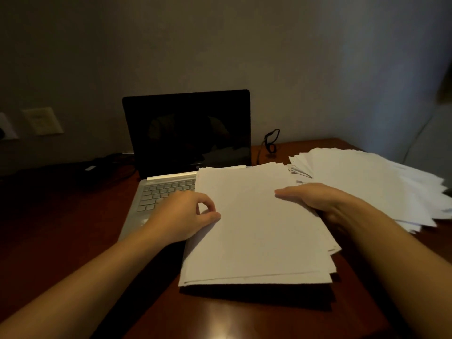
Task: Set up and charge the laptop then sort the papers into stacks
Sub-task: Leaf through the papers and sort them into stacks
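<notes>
An open silver laptop (171,155) with a dark screen stands at the back of the wooden desk (244,314). A stack of white papers (256,241) is held slightly above the desk, covering the laptop's right half. My left hand (188,216) pinches the stack's left edge between thumb and fingers. My right hand (318,201) grips its right edge, thumb on top and fingers underneath. A loose, fanned pile of papers (371,184) lies on the desk to the right.
A black charger brick and cable (105,165) lie left of the laptop, near wall sockets (44,121). A black cable loop (271,140) rises behind the laptop's right side. The wall runs close behind the desk.
</notes>
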`<state>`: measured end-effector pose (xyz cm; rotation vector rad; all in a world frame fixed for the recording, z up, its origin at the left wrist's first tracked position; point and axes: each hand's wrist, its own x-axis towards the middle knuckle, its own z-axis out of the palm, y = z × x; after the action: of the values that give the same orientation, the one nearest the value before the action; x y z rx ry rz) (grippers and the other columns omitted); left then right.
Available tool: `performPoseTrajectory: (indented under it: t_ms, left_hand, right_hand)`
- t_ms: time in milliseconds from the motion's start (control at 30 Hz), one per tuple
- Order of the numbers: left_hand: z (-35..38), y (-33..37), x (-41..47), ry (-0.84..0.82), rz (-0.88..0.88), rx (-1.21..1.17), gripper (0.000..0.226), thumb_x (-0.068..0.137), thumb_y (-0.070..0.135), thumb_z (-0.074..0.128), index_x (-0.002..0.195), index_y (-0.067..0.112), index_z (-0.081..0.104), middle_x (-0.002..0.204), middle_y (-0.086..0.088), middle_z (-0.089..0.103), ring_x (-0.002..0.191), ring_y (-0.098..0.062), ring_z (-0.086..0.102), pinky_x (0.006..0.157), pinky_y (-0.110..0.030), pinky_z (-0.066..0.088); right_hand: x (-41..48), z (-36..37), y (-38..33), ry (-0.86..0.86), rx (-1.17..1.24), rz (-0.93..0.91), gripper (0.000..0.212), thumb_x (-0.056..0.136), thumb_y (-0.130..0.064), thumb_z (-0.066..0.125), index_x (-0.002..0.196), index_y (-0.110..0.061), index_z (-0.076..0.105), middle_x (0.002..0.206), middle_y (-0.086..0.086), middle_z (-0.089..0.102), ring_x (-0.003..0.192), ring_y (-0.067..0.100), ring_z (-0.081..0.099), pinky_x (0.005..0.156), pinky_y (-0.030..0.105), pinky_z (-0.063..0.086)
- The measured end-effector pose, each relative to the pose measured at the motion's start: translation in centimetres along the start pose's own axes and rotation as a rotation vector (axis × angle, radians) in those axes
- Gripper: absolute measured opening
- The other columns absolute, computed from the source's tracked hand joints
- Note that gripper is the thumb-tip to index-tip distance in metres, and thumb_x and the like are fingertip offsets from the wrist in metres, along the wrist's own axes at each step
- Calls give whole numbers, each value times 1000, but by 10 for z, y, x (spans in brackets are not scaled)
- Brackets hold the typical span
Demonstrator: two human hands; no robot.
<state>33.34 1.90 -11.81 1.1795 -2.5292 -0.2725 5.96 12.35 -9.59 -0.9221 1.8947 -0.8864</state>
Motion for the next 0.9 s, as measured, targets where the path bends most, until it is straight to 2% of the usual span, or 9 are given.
performPoseTrajectory:
  t_ms: [133, 233, 300, 367, 467, 533, 667, 800, 900]
  left_hand:
    - [-4, 0, -3, -2, -23, -42, 10, 89, 52, 68, 92, 42, 70, 74, 17, 66, 76, -4, 63, 71, -26, 54]
    - [-7, -11, -5, 114, -46, -277, 9, 87, 37, 76, 87, 43, 69, 98, 15, 64, 92, -8, 60, 78, -26, 47]
    - [-13, -23, -7, 294, -115, -493, 20, 88, 30, 77, 102, 41, 68, 121, 8, 59, 110, -12, 57, 90, -30, 47]
    - [-25, -34, -12, 361, -241, -670, 43, 91, 30, 74, 130, 36, 59, 134, 4, 53, 118, -17, 56, 95, -34, 48]
    - [-46, -43, -25, 194, -429, -1152, 61, 94, 31, 69, 148, 36, 40, 123, 2, 59, 115, -26, 62, 98, -46, 53]
    - [-61, -54, -35, 71, -480, -1394, 44, 96, 29, 65, 139, 26, 52, 118, -7, 68, 106, -29, 70, 93, -49, 57]
    - [-93, -96, -57, 68, -444, -1381, 27, 99, 23, 58, 123, 16, 67, 104, -9, 77, 89, -25, 76, 72, -37, 59]
    - [-133, -147, -74, 221, -496, -1147, 16, 99, 19, 60, 111, 16, 70, 98, -5, 78, 84, -22, 77, 65, -32, 58]
    - [-153, -186, -83, 293, -515, -1037, 16, 97, 15, 63, 112, 14, 70, 100, -5, 78, 86, -22, 76, 72, -35, 59]
  right_hand:
    - [-15, 3, -12, -16, -212, -91, 28, 93, -40, 63, 113, -20, 58, 103, 5, 72, 94, 28, 70, 93, 45, 55]
    - [-29, 9, -25, 27, -215, -217, 27, 96, -37, 59, 117, -21, 55, 101, 0, 69, 91, 23, 69, 77, 34, 57]
    - [-40, 14, -33, 44, -80, -290, 28, 96, -32, 60, 120, -18, 56, 100, 2, 70, 82, 19, 71, 63, 27, 56]
    - [-51, 23, -41, 34, 39, -356, 28, 96, -28, 61, 121, -16, 57, 98, 2, 71, 70, 14, 73, 51, 21, 54]
    - [-60, 43, -60, 28, 108, -431, 30, 95, -31, 62, 122, -20, 57, 102, 2, 72, 75, 14, 74, 57, 25, 57]
    - [-61, 61, -75, 7, 152, -466, 31, 94, -32, 63, 122, -21, 58, 105, 2, 73, 83, 20, 74, 68, 34, 59]
    - [-54, 113, -111, -56, 210, -520, 24, 94, -25, 64, 117, -20, 59, 101, 3, 73, 80, 19, 74, 61, 27, 59]
    - [-36, 184, -144, -24, 206, -532, 27, 95, -25, 63, 120, -16, 58, 104, 7, 69, 90, 27, 69, 72, 36, 58]
    - [-22, 237, -165, -17, 260, -506, 21, 95, -21, 63, 115, -17, 60, 98, 3, 66, 88, 22, 64, 69, 33, 52]
